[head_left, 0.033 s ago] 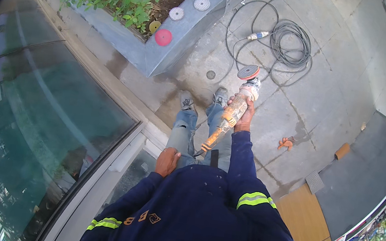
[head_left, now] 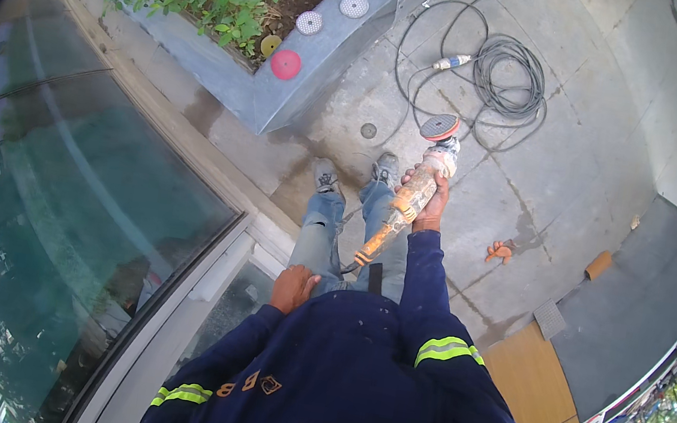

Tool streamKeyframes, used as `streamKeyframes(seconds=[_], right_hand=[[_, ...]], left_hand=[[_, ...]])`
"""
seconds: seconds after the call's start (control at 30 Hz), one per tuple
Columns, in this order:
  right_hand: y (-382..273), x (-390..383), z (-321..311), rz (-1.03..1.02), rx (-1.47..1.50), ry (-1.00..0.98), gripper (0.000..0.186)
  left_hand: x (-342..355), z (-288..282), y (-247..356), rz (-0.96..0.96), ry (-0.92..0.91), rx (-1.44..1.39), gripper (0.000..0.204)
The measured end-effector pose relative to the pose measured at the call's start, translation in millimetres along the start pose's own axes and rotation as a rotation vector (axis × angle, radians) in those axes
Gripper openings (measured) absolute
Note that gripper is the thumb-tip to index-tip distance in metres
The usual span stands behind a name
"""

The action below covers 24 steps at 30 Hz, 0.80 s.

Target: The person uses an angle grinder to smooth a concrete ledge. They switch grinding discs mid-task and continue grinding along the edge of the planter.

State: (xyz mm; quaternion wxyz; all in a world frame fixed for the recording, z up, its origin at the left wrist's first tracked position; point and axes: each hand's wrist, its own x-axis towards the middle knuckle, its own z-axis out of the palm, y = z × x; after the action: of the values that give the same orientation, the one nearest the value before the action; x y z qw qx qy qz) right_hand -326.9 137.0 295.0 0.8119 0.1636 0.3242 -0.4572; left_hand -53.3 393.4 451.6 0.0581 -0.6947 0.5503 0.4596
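My right hand point(head_left: 435, 203) is closed round the body of a worn, dusty angle grinder point(head_left: 411, 200) with orange parts. The tool is held out in front of me, its head pointing up and away. On that head sits a round backing pad with a dark, patterned polishing disc point(head_left: 439, 126) and a red edge. From the orange rear end a dark cord drops toward my legs. My left hand point(head_left: 293, 286) lies on my left thigh beside the hem of my dark blue top, holding nothing, its fingers only partly showing.
A coiled grey cable point(head_left: 508, 80) with a plug connector point(head_left: 452, 62) lies on the paving. Several round pads, including a pink pad point(head_left: 285, 65), rest along the planter ledge point(head_left: 271, 107). Orange gloves point(head_left: 500, 251) lie to the right. A glass pane point(head_left: 102, 170) borders my left.
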Motion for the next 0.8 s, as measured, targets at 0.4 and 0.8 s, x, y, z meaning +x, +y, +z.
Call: streamKeyframes(seconds=[0.4, 0.8], right_hand=[[-40, 23, 3, -0.188, -0.115, 0.033, 0.062], [-5, 53, -24, -0.145, -0.115, -0.090, 0.065]], left_hand=[[-96, -13, 12, -0.107, -0.239, -0.282, 0.048], [97, 120, 62, 0.221, -0.275, -0.514, 0.042]])
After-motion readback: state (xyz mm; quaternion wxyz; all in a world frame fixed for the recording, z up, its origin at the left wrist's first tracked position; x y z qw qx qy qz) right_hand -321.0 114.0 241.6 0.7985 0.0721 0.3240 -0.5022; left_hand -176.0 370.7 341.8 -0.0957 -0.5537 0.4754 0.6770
